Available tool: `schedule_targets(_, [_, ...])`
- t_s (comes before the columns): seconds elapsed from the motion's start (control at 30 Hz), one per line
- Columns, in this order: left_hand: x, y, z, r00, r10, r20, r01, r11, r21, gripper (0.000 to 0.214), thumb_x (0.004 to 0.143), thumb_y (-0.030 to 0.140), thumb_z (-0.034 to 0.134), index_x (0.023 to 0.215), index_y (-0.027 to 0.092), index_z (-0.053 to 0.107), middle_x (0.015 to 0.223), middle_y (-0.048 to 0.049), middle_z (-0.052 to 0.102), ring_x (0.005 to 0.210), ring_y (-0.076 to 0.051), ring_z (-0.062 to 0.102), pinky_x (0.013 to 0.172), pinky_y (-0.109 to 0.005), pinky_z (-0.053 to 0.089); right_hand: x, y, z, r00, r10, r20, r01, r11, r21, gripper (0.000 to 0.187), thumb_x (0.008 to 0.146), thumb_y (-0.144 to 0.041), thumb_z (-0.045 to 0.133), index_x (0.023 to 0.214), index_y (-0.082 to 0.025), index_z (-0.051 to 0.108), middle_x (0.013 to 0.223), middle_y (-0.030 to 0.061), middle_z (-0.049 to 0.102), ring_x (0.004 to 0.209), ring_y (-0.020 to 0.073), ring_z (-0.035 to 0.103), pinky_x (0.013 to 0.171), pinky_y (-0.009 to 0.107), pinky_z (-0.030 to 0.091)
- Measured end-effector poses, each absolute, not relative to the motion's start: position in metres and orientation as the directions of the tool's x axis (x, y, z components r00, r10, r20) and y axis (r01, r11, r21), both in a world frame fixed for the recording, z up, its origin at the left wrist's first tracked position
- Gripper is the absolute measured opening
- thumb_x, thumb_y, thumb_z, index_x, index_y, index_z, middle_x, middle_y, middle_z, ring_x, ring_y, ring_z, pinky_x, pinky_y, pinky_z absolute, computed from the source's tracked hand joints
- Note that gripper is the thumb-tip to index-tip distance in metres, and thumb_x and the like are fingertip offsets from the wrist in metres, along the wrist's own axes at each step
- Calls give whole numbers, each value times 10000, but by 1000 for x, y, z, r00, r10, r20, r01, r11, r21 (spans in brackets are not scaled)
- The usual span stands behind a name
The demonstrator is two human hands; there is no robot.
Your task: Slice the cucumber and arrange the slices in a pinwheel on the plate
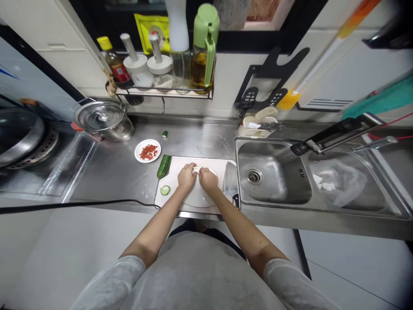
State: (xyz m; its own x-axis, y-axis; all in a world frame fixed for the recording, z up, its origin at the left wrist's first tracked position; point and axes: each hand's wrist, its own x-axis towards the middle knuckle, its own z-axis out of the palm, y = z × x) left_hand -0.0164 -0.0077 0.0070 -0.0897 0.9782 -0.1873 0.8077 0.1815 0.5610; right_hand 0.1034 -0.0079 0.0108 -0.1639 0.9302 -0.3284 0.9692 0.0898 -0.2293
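A white plate [193,201] sits on the pale cutting board [180,163]. Over its far side, my left hand [187,176] and my right hand [209,179] come close together, fingers bent inward around something small and pale whose kind I cannot make out. To the right on the board lies a cleaver [230,177] with a black handle. A cut cucumber [164,166] rests at the board's upper left corner, and a short cucumber piece [165,190] lies below it. Farther back on the counter is a cucumber end [164,134].
A small white plate of chopped red bits [149,151] stands at the left. Beyond it are a lidded steel pot [105,122] and a wok [19,135]. A double sink [274,172] lies right, its right basin holding a plastic bag [346,181]. Bottles line the wall rack [167,92].
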Motion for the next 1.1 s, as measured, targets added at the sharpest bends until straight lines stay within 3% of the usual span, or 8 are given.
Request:
schedule_targets(0.13, [-19,-13,10,-54,994,-93,906,88,414,266,874,280,556,1136,280,602,1092,-60,607,1038,-235,512,851,-336,412,103,-14,10,-139,934,-331,981,84,-175,279,1002,-309,280,1123,-201,506,1070,77,597,881,178,600,668,266,396])
schedule_targets(0.27, [-21,-17,7,-18,997,-79,932,45,360,218,872,321,571,1072,266,639,1066,-69,600,1016,-243,499,861,-349,402,105,-20,7,-132,941,-312,983,84,-163,268,1002,-296,276,1088,-204,513,1039,62,604,825,163,593,619,252,363])
schedule_targets(0.67, [-19,-16,-2,21,1000,-4,919,-18,394,214,891,293,539,1069,258,652,1050,-70,600,975,-235,507,844,-343,404,110,-23,2,-226,947,-226,969,196,-149,341,1012,-292,245,1092,-216,568,987,54,606,794,155,549,595,256,289])
schedule_targets(1.1, [-19,-19,-2,39,999,6,920,-38,390,263,911,306,492,1110,274,661,1047,-73,587,959,-226,496,826,-336,404,116,-38,-8,-262,952,-158,963,246,-112,414,1007,-280,250,1283,-277,559,923,83,598,767,154,522,614,246,282])
